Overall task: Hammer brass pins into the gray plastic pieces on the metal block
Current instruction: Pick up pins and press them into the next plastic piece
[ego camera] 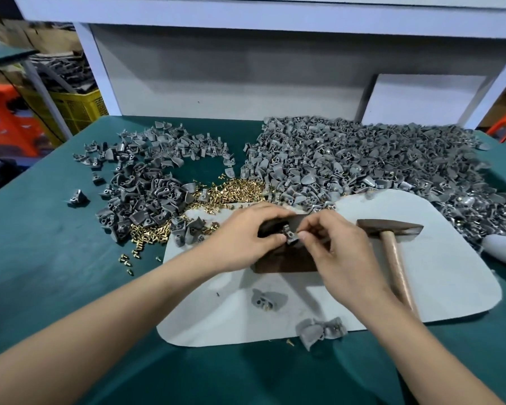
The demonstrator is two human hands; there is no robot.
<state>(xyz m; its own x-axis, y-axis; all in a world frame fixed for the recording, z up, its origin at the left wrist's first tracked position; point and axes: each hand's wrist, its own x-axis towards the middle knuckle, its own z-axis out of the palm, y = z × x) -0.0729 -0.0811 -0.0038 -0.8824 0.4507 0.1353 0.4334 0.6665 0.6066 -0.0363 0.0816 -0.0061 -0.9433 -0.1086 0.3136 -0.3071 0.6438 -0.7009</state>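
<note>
Covering the bench's (56, 258) near middle, the white mat (435, 273) carries the metal block (284, 261) and, just right of it, the hammer (392, 244), its handle running toward the near edge. Both the left hand (240, 244) and the right hand (342, 249) curl their fingertips onto one gray piece (291, 236) atop the block, pinching it from either side; the right hand lies nearer the hammer.
</note>
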